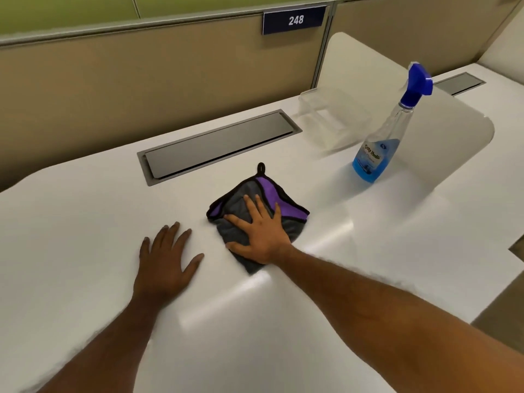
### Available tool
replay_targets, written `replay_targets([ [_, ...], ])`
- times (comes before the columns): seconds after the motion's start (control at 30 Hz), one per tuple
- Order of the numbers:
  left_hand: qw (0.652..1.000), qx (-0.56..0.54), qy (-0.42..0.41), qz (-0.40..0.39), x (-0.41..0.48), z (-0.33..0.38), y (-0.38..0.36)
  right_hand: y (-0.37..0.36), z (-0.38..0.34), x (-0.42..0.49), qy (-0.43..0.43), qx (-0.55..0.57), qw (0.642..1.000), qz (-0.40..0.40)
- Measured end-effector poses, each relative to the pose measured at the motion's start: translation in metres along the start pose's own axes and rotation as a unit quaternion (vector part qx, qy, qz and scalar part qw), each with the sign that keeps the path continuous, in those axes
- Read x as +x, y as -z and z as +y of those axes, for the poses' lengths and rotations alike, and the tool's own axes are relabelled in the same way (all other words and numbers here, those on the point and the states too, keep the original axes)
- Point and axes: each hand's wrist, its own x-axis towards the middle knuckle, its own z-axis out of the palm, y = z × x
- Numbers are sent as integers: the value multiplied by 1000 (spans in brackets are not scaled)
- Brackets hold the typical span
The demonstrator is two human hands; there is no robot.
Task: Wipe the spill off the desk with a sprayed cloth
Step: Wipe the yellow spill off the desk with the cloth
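A grey and purple cloth (269,194) with a black hanging loop lies folded on the white desk (85,208). My right hand (259,231) presses flat on top of the cloth, fingers spread. My left hand (166,259) rests palm down on the bare desk just left of the cloth, holding nothing. A clear spray bottle (380,148) with a blue trigger head and blue liquid stands upright at the right rear of the desk, well clear of both hands. I cannot make out any spill on the surface.
A grey cable-tray flap (218,144) is set into the desk behind the cloth. A clear plastic holder (331,120) stands near the white side divider (448,129). A tan partition with a "248" sign (295,20) runs along the back. The desk edge drops off at right.
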Motion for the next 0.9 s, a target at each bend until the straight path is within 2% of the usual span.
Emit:
replay_targets([
  [0.07, 1000, 2, 7, -9, -1, 0, 4, -5, 1, -31, 31, 0, 999, 14],
  [0.13, 1000, -6, 8, -14, -6, -3, 7, -6, 14, -56, 19, -2, 999, 25],
  [0.3, 1000, -13, -1, -13, -31, -18, 13, 3, 36, -56, -133, 5, 991, 29],
  [0.4, 1000, -10, 0, -14, -46, -27, 17, 0, 5, -35, -162, 14, 987, 21],
  [0.47, 1000, -8, 3, -15, -52, -30, 19, -4, -27, -33, -122, 8, 992, 15],
  [0.53, 1000, -7, 6, -23, -55, -33, 23, -10, -52, -46, -35, -5, 999, 5],
  [0.6, 999, -3, 8, -33, -61, -38, 27, -16, -51, -69, 59, -19, 998, 8],
  [0.67, 999, -1, 15, -41, -69, -46, 33, -16, -31, -87, 95, -32, 995, 18],
  [0.7, 999, -2, 19, -46, -74, -50, 36, -15, -22, -90, 75, -36, 996, 19],
  [0.77, 998, -1, 24, -53, -85, -61, 39, -13, -15, -89, -19, -30, 999, 19],
  [0.83, 998, -2, 30, -51, -95, -71, 40, -12, -27, -76, -114, -16, 993, 26],
  [0.9, 998, -7, 35, -47, -105, -78, 42, -11, -50, -60, -173, -2, 985, 17],
])
